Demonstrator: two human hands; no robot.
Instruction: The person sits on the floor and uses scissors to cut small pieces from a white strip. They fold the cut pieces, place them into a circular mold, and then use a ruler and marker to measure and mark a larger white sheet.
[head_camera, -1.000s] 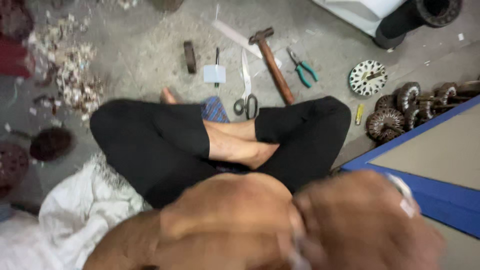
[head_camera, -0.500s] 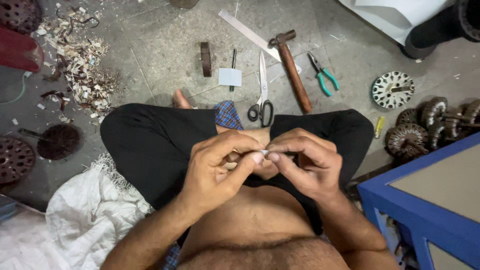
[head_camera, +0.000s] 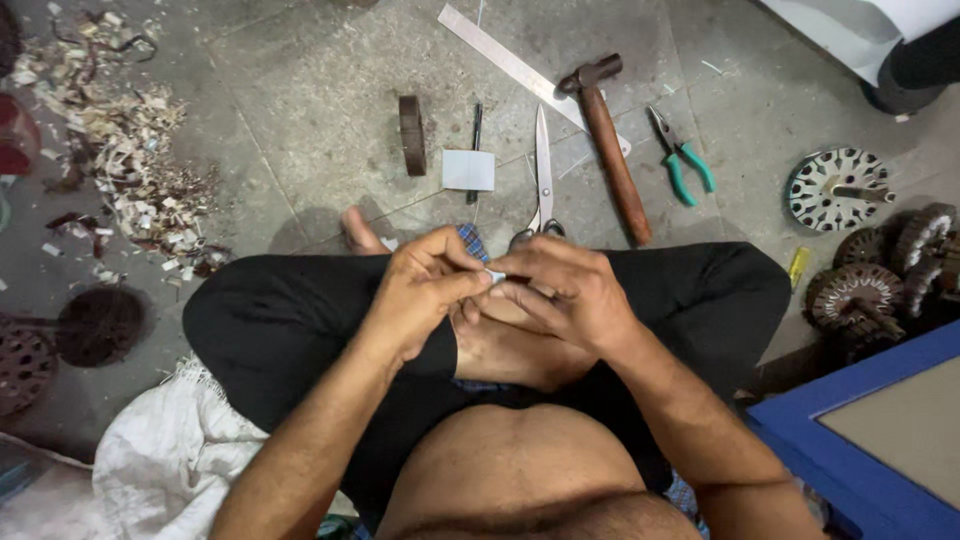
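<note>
Since the earlier frame: hands lower and closer over the crossed legs, otherwise little changed. Left hand (head_camera: 425, 290) and right hand (head_camera: 560, 290): fingertips pinched together on a small pale strip (head_camera: 496, 276), held between them, long axis running left to right, both hands equally near. Floor beyond: scissors (head_camera: 541, 170), hammer (head_camera: 608, 140), pliers (head_camera: 682, 160), white card (head_camera: 468, 170). Nothing obstructs.

A small pale piece (head_camera: 496, 275), pinched between the left hand (head_camera: 425, 290) and right hand (head_camera: 565, 295), is mostly hidden by fingertips and too small to identify. Just beyond the right hand, knuckles cover the scissors' (head_camera: 543, 170) handles.
</note>
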